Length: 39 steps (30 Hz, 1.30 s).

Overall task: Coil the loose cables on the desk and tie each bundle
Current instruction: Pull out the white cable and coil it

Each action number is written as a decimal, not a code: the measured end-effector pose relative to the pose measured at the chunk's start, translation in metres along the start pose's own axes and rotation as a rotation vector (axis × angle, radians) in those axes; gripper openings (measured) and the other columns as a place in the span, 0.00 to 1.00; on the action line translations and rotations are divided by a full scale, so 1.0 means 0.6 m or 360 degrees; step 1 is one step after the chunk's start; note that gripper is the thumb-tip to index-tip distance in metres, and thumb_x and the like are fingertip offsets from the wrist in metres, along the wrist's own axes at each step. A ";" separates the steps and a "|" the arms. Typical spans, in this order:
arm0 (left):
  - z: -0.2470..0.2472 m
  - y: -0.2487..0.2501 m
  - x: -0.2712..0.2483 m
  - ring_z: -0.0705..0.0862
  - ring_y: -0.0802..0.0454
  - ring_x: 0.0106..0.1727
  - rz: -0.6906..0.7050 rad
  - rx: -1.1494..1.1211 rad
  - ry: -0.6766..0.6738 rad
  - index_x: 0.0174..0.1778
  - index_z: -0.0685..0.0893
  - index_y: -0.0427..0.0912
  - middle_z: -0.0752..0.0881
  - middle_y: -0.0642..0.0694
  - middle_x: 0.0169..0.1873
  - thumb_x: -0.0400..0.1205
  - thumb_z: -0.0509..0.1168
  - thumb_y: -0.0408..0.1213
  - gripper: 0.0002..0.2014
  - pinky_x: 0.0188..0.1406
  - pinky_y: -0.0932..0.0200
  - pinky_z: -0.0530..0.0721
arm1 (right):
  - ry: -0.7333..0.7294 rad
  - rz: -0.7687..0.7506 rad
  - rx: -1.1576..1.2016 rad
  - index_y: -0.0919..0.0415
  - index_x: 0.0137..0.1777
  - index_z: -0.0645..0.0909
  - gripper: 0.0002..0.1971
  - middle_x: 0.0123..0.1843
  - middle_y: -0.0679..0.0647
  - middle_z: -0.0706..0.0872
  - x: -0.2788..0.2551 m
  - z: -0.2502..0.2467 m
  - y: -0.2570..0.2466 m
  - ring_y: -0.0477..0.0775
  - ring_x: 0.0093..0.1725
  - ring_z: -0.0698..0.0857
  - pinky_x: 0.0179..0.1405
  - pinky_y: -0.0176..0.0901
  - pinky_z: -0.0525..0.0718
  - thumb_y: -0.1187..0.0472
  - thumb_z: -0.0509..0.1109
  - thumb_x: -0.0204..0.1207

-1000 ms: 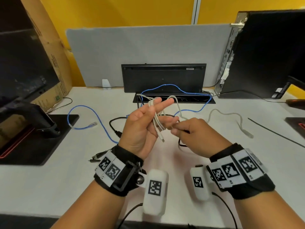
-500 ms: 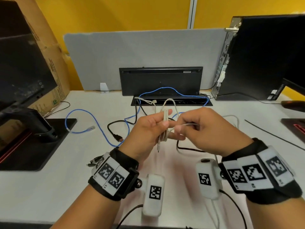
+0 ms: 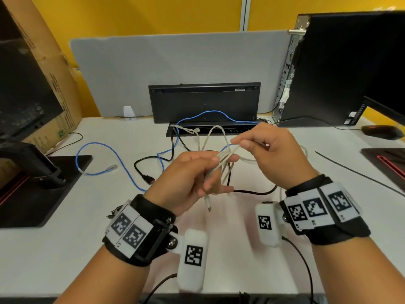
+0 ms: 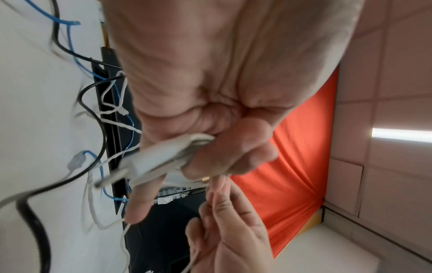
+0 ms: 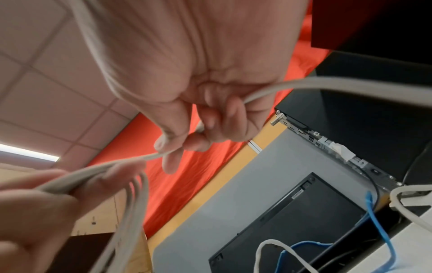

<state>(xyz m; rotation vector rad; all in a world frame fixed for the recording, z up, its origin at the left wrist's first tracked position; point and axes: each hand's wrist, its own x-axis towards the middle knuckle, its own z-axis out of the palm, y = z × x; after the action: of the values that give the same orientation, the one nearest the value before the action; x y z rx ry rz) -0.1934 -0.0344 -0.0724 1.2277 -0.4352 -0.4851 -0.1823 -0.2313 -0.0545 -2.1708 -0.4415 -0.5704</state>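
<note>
My left hand (image 3: 197,172) grips several loops of a white cable (image 3: 223,159) above the middle of the desk; the cable's plug (image 3: 208,205) hangs below the fist. In the left wrist view the fingers (image 4: 233,157) curl round the white strands (image 4: 163,157). My right hand (image 3: 263,145) is raised to the right and pinches the same cable's free length between thumb and finger. The right wrist view shows the white cable (image 5: 145,157) running from its fingertips (image 5: 173,144) to the loops in the left hand. A blue cable (image 3: 98,148) and a black cable (image 3: 140,170) lie loose on the desk.
An upright black keyboard (image 3: 203,102) leans at the back over a cable tray. A computer tower (image 3: 339,69) stands back right, with a mouse (image 3: 381,132) beside it. A monitor stand (image 3: 32,172) and cardboard box (image 3: 43,73) are on the left. A thin black tie (image 3: 350,170) lies at right.
The left hand has closed from an open palm into a fist round the loops. The right hand rose and moved right, drawing the white cable out from the bundle.
</note>
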 end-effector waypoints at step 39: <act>-0.003 -0.017 0.014 0.73 0.51 0.21 0.0156 0.0092 0.0299 0.36 0.75 0.38 0.65 0.50 0.18 0.90 0.49 0.36 0.18 0.47 0.46 0.84 | -0.0005 0.0353 0.0165 0.59 0.36 0.89 0.14 0.43 0.52 0.87 -0.027 0.071 -0.028 0.37 0.37 0.82 0.39 0.30 0.80 0.76 0.66 0.69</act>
<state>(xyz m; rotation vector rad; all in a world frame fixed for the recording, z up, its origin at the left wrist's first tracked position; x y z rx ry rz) -0.1867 -0.0403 -0.0821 1.2884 -0.3493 -0.2721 -0.1936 -0.1892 -0.0764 -2.0870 -0.2226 -0.4126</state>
